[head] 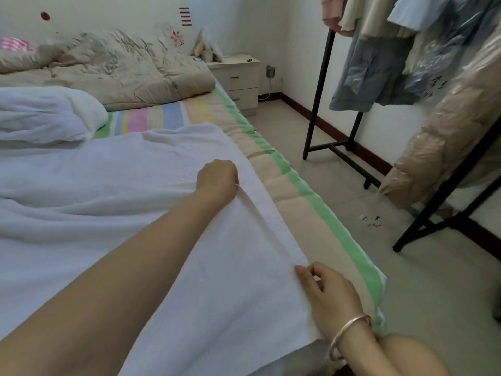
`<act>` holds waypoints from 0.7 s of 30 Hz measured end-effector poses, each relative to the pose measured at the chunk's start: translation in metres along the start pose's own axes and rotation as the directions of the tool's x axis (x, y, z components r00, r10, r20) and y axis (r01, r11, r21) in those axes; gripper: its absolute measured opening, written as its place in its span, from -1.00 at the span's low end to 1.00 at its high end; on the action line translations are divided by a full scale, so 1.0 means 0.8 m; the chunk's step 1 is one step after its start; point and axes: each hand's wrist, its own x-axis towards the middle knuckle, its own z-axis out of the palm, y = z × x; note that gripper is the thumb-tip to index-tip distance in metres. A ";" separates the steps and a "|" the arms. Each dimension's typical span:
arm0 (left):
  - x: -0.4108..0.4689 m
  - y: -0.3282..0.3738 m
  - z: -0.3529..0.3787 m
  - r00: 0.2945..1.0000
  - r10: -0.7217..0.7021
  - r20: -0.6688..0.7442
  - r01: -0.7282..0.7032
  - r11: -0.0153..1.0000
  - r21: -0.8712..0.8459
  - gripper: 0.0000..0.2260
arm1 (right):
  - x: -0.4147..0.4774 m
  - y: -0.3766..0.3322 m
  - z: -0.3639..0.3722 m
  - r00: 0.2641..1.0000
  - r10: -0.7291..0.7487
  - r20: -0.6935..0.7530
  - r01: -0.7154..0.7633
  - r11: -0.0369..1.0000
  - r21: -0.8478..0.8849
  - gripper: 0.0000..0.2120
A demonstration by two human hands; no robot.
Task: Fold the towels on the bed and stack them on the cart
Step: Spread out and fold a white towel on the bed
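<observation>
White towel spread flat on bed, along bed's right edge. Left hand clutches fold at towel's far side; right hand pinches near edge. Hands well apart.

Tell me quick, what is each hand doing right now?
Left hand: closed, gripping the far edge of the white towel.
Right hand: closed, fingers pinching the same towel's near edge.

Walls: pale, plain, 12 o'clock
Floor: light tiles, 3 o'clock
Skirting: dark red
Nightstand: white, two drawers, 12 o'clock
Clothes rack: black frame, 2 o'clock
</observation>
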 end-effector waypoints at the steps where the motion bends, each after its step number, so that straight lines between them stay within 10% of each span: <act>1: 0.007 0.012 0.006 0.999 0.026 -0.020 -0.026 0.999 0.024 -0.84 | 0.004 0.002 -0.010 1.000 -0.013 -0.004 0.013 0.999 -0.032 -0.65; 9: -0.011 0.066 0.067 0.979 0.198 -0.056 -0.192 0.977 0.094 -0.74 | 0.008 0.045 -0.044 0.999 0.031 -0.009 -0.032 0.995 -0.089 -0.66; 14: -0.065 0.050 0.073 0.989 0.147 0.013 -0.142 0.969 -0.200 -0.54 | -0.002 0.049 -0.028 0.999 0.022 -0.044 -0.021 1.000 0.014 -0.75; 21: -0.224 0.008 0.052 0.939 0.159 -0.305 -0.253 0.920 -0.298 -0.73 | -0.006 0.061 -0.031 0.999 0.030 -0.013 -0.029 0.997 0.071 -0.73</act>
